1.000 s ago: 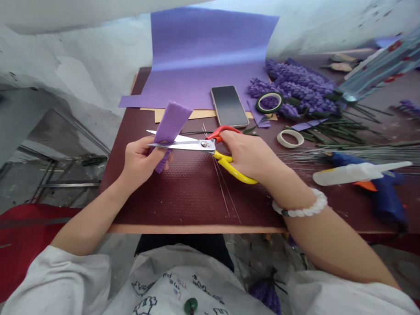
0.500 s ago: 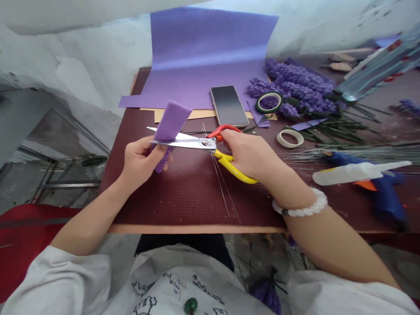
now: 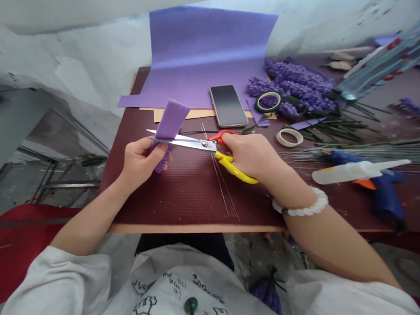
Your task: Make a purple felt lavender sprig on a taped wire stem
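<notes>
1. The left hand (image 3: 139, 162) is closed on the lower end of the strip (image 3: 172, 119), pinching it between thumb and fingers. The strip stands up out of that hand above the left part of the table (image 3: 181, 202), and its free upper end leans to the right.
2. The right hand (image 3: 253, 154) is clamped through the handles of the scissors (image 3: 191, 142). The blades stand a little apart and straddle the strip just above the left fingertips.
3. A firm pinch low on the strip seems best, so the soft material stays flat between the blades and does not fold.
4. The left fingers sit very near the lower blade. It looks wise to hold them under the cutting line and to close the blades slowly.
5. The blades should meet the strip square to its long edge, since a slanted bite would likely leave an uneven cut.
6. The strip sits out toward the blade tips. Sliding it nearer the pivot would probably give more control.
7. The strip's part below the blades looks ribbed or fringed, but it is too blurred to be sure.
8. Thin wires (image 3: 224, 190) lie on the table under the handles. Working in the air, as now, avoids snagging them.
</notes>
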The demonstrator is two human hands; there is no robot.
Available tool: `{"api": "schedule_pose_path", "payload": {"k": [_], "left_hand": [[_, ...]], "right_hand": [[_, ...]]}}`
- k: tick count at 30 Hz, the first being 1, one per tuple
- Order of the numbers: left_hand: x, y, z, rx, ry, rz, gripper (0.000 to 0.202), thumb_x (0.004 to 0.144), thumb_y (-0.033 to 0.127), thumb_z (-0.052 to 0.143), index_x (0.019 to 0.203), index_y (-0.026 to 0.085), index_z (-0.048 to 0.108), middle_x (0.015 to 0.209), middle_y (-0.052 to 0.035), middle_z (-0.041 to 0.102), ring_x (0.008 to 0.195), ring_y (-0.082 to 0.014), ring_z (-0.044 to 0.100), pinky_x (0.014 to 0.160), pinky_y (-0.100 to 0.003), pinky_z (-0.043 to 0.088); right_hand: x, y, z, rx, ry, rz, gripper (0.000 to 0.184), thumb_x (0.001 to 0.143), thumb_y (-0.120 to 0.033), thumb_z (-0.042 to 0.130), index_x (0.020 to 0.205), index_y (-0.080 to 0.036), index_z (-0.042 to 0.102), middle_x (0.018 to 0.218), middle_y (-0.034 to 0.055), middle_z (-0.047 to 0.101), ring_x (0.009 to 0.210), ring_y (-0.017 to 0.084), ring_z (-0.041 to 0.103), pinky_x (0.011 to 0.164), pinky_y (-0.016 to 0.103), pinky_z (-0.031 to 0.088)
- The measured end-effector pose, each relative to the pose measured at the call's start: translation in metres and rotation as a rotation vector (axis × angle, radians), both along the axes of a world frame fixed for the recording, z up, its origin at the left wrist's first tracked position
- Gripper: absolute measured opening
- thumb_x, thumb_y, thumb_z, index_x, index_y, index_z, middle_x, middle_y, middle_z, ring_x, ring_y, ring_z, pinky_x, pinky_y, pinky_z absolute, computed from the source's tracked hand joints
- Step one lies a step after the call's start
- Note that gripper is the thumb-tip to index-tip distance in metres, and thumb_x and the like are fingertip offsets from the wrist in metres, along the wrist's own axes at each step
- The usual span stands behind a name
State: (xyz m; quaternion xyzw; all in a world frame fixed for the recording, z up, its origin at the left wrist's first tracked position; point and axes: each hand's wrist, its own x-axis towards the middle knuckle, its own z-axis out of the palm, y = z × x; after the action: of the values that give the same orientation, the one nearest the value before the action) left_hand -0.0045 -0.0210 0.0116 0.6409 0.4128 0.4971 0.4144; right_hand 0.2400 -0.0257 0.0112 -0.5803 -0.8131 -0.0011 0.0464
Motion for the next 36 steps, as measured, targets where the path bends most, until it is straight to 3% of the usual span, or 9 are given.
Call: {"api": "schedule_pose_path", "payload": {"k": [6,13,22,28,36], "left_hand": [[0.0,-0.001,0.001,0.018,0.003,0.006,0.028,0.081,0.037,0.064,0.066,0.015,0.061,0.056,0.0,0.065,0.04,-0.0089,0.057,0.038,-0.019,0.047],[-0.004,0.004,-0.002,0.111,-0.057,-0.079,0.019,0.084,0.034,0.063,0.08,0.015,0.064,0.06,0.0002,0.065,0.042,-0.0089,0.059,0.04,-0.019,0.049],[-0.005,0.006,-0.002,0.181,-0.086,-0.095,0.012,0.085,0.027,0.063,0.08,0.016,0.066,0.058,0.0005,0.065,0.041,-0.0097,0.06,0.04,-0.019,0.051],[-0.006,0.007,-0.006,0.198,-0.125,-0.15,0.017,0.084,0.023,0.064,0.1,0.021,0.066,0.06,0.0021,0.068,0.04,-0.011,0.06,0.037,-0.021,0.052],[-0.005,0.006,-0.002,0.222,-0.152,-0.113,0.012,0.088,0.028,0.059,0.094,0.019,0.064,0.058,0.0022,0.068,0.039,-0.0105,0.061,0.037,-0.019,0.051]], "right_hand": [[-0.002,-0.001,0.002,-0.042,-0.034,-0.011,0.036,0.086,-0.047,0.038,0.084,-0.017,0.059,0.077,0.0093,0.067,0.064,0.022,0.058,0.055,0.031,0.023],[0.004,0.003,-0.008,0.142,0.106,0.073,0.035,0.084,-0.044,0.045,0.099,-0.014,0.054,0.108,0.0171,0.062,0.088,0.026,0.057,0.06,0.031,0.033],[0.011,0.008,-0.01,0.32,0.095,0.084,0.039,0.084,-0.048,0.042,0.098,-0.013,0.053,0.1,0.0166,0.061,0.086,0.027,0.054,0.056,0.031,0.033],[0.01,0.008,-0.009,0.345,0.071,0.042,0.034,0.082,-0.046,0.046,0.092,-0.014,0.054,0.097,0.0158,0.06,0.089,0.027,0.052,0.058,0.032,0.035],[0.011,0.01,-0.015,0.362,0.119,0.081,0.035,0.085,-0.048,0.042,0.093,-0.016,0.052,0.097,0.0153,0.059,0.091,0.028,0.05,0.063,0.035,0.04]]}}
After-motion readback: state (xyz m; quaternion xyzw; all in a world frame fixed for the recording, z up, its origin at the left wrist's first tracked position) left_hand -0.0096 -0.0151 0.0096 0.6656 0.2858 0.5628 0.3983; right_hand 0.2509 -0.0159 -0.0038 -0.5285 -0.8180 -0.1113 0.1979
